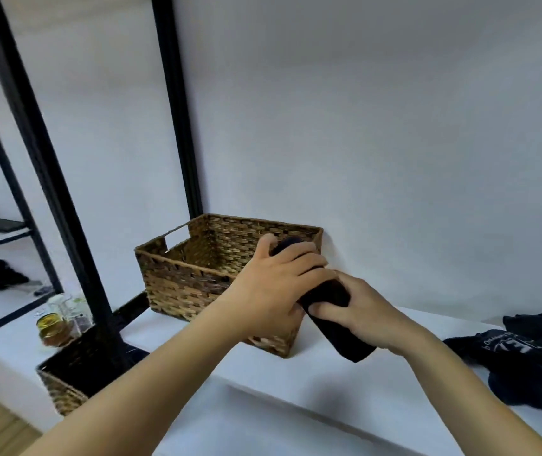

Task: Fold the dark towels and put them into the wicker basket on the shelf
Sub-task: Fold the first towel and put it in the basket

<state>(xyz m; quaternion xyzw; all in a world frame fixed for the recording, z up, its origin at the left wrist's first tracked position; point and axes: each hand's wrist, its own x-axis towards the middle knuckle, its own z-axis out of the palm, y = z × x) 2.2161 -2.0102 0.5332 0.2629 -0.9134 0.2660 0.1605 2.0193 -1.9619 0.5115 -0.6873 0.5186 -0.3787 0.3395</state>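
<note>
Hands (pixel 273 291) clasp rolled, seemingly plush dark towel (pixel 339 317) over woven basket (pixel 180 278).

a white shelf (pixel 329 386) carries a brown rectangular wicker basket (pixel 194 278) near its back left corner, against the wall. a heap of dark printed cloth (pixel 526 360) lies at its right edge.

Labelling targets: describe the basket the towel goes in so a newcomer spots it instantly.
Start at the white shelf against the wall. The wicker basket sits on it by the black post, open-topped with a handle slot, just beyond both hands holding a rolled dark towel. The other basket sits lower left, on another level.
</note>
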